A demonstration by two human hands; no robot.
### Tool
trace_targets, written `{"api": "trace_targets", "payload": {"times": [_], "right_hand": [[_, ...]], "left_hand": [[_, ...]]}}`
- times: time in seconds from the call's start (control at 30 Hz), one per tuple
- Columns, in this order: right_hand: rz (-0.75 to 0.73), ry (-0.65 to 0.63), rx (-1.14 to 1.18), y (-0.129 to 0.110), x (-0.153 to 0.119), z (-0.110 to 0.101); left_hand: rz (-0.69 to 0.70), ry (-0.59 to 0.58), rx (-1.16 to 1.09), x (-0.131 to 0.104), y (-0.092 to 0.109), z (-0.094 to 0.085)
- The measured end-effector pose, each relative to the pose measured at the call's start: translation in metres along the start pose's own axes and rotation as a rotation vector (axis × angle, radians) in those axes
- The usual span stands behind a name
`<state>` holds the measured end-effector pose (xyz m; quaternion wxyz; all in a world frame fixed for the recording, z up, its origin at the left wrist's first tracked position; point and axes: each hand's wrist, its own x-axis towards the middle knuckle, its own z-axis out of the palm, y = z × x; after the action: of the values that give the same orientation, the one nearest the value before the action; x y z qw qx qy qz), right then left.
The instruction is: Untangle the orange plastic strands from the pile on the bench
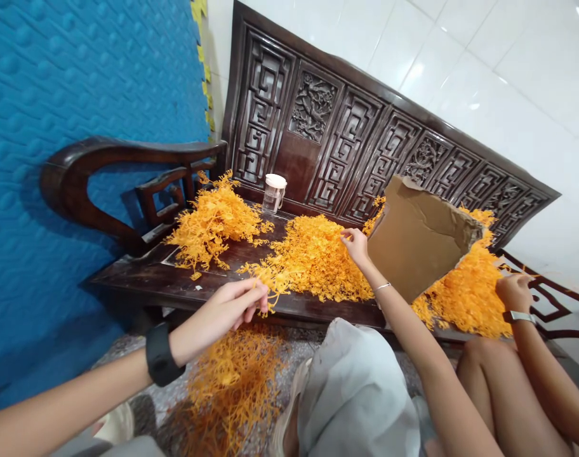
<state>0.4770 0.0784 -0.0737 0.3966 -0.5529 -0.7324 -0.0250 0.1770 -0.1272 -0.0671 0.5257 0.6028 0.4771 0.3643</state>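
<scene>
My left hand (239,301), below a black wristband, is closed with its fingertips pinching an orange branched plastic strand (275,282) near the bench's front edge. At the far edge of the middle heap of small orange plastic pieces (322,260) is my right hand (356,246), a thin bracelet on its wrist. Its thumb and fingers are drawn together in a pinch; whatever is between them is too small to make out. A tangled pile of orange branched strands (218,219) lies on the bench left of that heap.
A bent cardboard sheet (420,235) stands between the middle heap and a bigger orange heap (475,292). A co-worker's hand (515,292) is beside that heap. A lidded clear cup (273,193) stands by the carved backrest (301,158). More orange strands (232,387) lie below the bench.
</scene>
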Motion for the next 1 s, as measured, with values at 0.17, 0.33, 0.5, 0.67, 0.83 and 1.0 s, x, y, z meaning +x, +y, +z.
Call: {"api": "trace_targets", "payload": {"times": [0.17, 0.33, 0.5, 0.67, 0.83, 1.0], "right_hand": [[0.046, 0.004, -0.01, 0.007, -0.005, 0.003], [0.136, 0.116, 0.009, 0.013, -0.024, 0.001], [0.168, 0.033, 0.08, 0.011, -0.04, -0.005], [0.181, 0.025, 0.241, -0.022, -0.042, -0.012], [-0.049, -0.275, 0.398, -0.088, -0.043, -0.028], [-0.196, -0.54, 0.427, -0.15, -0.054, -0.051]], "left_hand": [[0.006, 0.002, 0.005, -0.001, 0.004, -0.001], [-0.007, 0.016, 0.028, -0.004, 0.001, -0.007], [-0.019, 0.028, 0.031, -0.009, 0.002, -0.01], [-0.009, 0.066, -0.026, -0.014, 0.013, -0.009], [0.014, 0.026, -0.045, -0.016, 0.017, -0.008], [0.028, -0.009, -0.033, -0.017, 0.017, -0.008]]}}
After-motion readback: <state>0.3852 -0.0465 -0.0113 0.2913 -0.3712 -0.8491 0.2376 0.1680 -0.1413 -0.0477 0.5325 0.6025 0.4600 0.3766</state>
